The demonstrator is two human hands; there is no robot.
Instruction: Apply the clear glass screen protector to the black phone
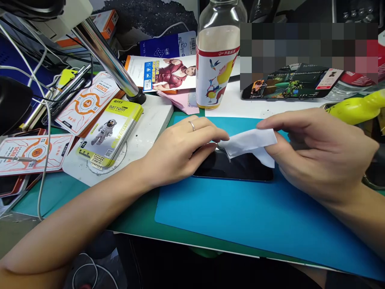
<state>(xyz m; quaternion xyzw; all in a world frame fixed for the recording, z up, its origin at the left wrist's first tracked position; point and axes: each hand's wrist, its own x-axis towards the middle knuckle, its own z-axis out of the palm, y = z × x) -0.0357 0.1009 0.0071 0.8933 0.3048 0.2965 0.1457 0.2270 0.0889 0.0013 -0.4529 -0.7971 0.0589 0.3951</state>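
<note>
Pinching white paper (251,142), right fingers (278,147) flank glossy black phone (246,170), left fingers' (221,134) grip unclear

Cool, fairly bright light is falling across the blue mat (210,212), and the white slip (251,143) toward three o'clock is showing pale. Deep shade is filling six o'clock. The metal pole (104,54) is gleaming at ten; coarse pixel blocks (306,48) are masking two. Wide-angle distortion is stretching the edges, especially toward eight.
</note>
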